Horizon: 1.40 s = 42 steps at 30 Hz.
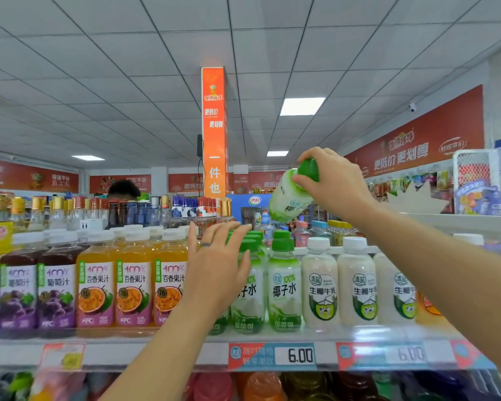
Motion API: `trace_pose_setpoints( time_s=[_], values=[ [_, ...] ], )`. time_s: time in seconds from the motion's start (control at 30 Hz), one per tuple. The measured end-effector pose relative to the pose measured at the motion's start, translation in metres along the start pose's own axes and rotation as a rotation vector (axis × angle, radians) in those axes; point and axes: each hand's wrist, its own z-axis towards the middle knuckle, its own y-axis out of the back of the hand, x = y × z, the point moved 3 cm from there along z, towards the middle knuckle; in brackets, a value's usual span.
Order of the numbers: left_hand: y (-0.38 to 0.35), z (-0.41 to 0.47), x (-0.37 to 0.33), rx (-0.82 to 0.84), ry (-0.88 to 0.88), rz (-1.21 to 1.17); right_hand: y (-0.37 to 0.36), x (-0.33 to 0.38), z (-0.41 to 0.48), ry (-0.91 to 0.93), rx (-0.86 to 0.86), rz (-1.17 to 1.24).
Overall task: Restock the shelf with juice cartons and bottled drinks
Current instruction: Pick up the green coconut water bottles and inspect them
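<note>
My right hand (334, 180) grips a green-capped coconut water bottle (288, 198) by its cap and holds it tilted in the air above the top shelf (156, 353). Below it stand two rows of the same green-capped coconut water bottles (284, 287). My left hand (217, 267) is open with fingers spread, resting against the front of the left row of those bottles and partly hiding them. Passion fruit juice bottles (133, 282) stand to the left, white-capped coconut milk bottles (320, 285) to the right.
Purple grape juice bottles (36, 287) fill the far left of the shelf. Price tags (272, 355) run along the shelf edge, with more drinks on the shelf below (261, 386). Behind the shelf stand glass bottles (70, 211), a person's head (123, 189) and an orange pillar (214, 131).
</note>
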Motion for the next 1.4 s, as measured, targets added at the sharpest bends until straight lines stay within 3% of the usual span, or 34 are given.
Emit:
trace_pose_setpoints(
  time_s=[0.13,0.33,0.47,0.6,0.83,1.0,1.17,1.4],
  values=[
    [0.021,0.001,-0.02,-0.085,-0.021,-0.062,0.015,-0.001,-0.04,-0.076,-0.177,0.403],
    [0.049,-0.012,-0.032,-0.214,-0.103,-0.094,0.007,0.02,-0.101,-0.193,-0.202,0.958],
    [0.064,-0.043,-0.031,-0.214,-0.159,-0.101,-0.008,0.027,-0.143,-0.318,-0.157,1.135],
    [0.058,-0.099,-0.034,-0.091,-0.163,-0.184,-0.033,0.027,-0.191,-0.418,-0.046,1.152],
    [0.026,-0.219,-0.055,0.244,0.105,-0.483,-0.066,0.028,-0.289,-0.61,0.164,1.175],
    [0.009,-0.283,-0.075,0.514,0.337,-0.643,-0.09,0.012,-0.35,-0.769,0.314,1.051],
    [-0.004,-0.341,-0.105,0.689,0.726,-0.921,-0.105,-0.003,-0.402,-0.956,0.512,1.002],
    [-0.003,-0.388,-0.136,0.84,1.172,-1.225,-0.11,-0.022,-0.479,-1.329,0.726,1.195]
  ],
)
